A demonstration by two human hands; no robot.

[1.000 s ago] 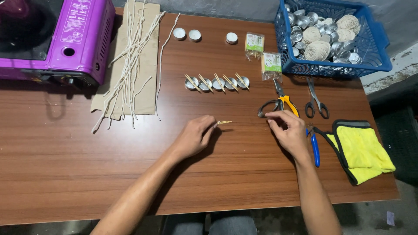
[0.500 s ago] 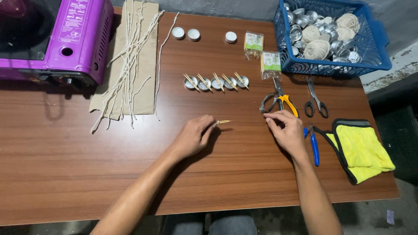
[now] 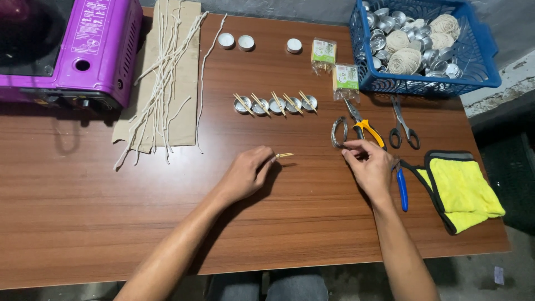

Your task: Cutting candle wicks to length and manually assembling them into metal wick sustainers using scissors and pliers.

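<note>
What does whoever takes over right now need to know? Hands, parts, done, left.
Left hand: grip pinches a small stick piece, held just over the table.
Right hand: fingertips at the wire coil, beside the yellow-handled pliers; whether it grips the wire, I cannot tell.
Done: five tin cups in a row, each with sticks laid across.
Left: empty tins in the blue basket; waxed strings on cardboard unused.
</note>
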